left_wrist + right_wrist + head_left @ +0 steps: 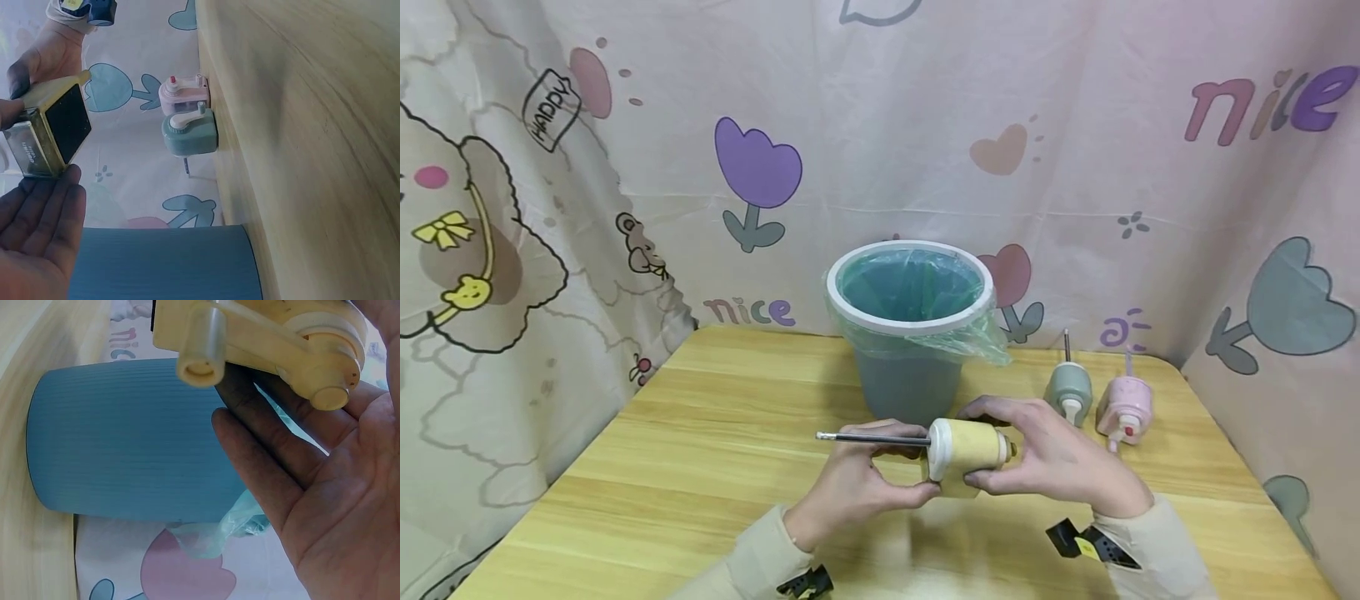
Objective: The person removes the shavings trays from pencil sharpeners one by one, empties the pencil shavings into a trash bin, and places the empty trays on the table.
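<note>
Head: yellow sharpener (pixel 976 446) is held up in front of the bin (pixel 910 379), one hand at each end. Its long axis runs left-right, pencil (pixel 872 438) in line with it, jutting left over the left hand (pixel 868 483). Left hand is nearer the pencil end and pinches that end, thumb near side, fingers far side. Right hand (pixel 1048 457) is at the crank end, thumb and fingers either side of the body. Bin is just beyond the hands. Green sharpener (pixel 1069 387) and pink sharpener (pixel 1127 402) stand off to the right on the table (pixel 700 425).

Left wrist: clear drawer (pixel 28 150) sits between left thumb and fingers, so left hand is the nearer one to it. Black base (pixel 67 122) is clear of the table. Right hand comes in at the opposite end. Can't see the pencil here.

Right wrist: crank (pixel 259 334) and its knob (pixel 201 362) face the right palm. Fingers reach past behind them, not wrapped on the knob. Fingertip contact hidden; can't tell how firm.
</note>
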`<state>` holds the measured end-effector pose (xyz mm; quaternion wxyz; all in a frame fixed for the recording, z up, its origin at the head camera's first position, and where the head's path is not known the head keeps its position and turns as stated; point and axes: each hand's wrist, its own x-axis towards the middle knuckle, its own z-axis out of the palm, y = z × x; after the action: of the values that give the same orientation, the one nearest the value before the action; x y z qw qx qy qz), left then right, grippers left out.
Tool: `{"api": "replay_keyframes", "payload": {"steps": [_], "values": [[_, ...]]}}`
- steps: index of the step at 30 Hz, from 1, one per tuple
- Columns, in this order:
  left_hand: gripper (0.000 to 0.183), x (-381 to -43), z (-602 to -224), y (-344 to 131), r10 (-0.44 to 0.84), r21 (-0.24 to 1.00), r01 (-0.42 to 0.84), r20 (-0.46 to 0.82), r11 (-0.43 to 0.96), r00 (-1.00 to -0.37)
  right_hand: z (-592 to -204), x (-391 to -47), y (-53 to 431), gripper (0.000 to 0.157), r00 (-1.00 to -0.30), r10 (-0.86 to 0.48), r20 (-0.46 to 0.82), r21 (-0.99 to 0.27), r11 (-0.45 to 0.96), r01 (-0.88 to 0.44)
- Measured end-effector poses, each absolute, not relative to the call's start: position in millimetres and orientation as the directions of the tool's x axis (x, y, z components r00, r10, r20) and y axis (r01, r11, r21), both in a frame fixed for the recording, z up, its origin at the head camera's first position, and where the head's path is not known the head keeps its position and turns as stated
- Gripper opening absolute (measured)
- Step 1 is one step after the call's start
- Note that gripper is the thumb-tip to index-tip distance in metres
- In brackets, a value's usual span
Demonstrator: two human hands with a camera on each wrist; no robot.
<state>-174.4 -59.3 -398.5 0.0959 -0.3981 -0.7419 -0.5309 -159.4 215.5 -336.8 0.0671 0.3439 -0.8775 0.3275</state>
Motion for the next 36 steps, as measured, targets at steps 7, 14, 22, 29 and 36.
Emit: {"api": "replay_keyframes", "payload": {"steps": [7, 14, 22, 29, 36], "values": [[0.04, -176.7, -397.2, -62.7, 0.523, 0.761, 0.646, 0.527, 0.062, -0.67, -336.5, -158.9, 214.9, 0.05, -0.745, -0.577, 0.335, -0.523, 0.544, -0.656], [0.04, -175.4, -394.1, -61.4, 0.514, 0.758, 0.652, 0.551, 0.021, -0.658, -335.8, -155.8, 215.2, 0.051, -0.742, -0.563, 0.364, -0.506, 0.549, -0.665], [0.041, -174.2, -394.3, -61.6, 0.511, 0.731, 0.682, 0.576, 0.03, -0.639, -333.3, -154.8, 215.1, 0.049, -0.739, -0.573, 0.354, -0.505, 0.548, -0.667], [0.043, -172.7, -393.7, -61.9, 0.51, 0.796, 0.604, 0.508, 0.03, -0.694, -332.8, -155.1, 214.6, 0.049, -0.734, -0.576, 0.36, -0.493, 0.551, -0.673], [0.044, -173.5, -392.9, -62.5, 0.521, 0.819, 0.574, 0.493, -0.007, -0.697, -330.8, -153.4, 214.4, 0.048, -0.729, -0.58, 0.362, -0.487, 0.549, -0.679]]}}
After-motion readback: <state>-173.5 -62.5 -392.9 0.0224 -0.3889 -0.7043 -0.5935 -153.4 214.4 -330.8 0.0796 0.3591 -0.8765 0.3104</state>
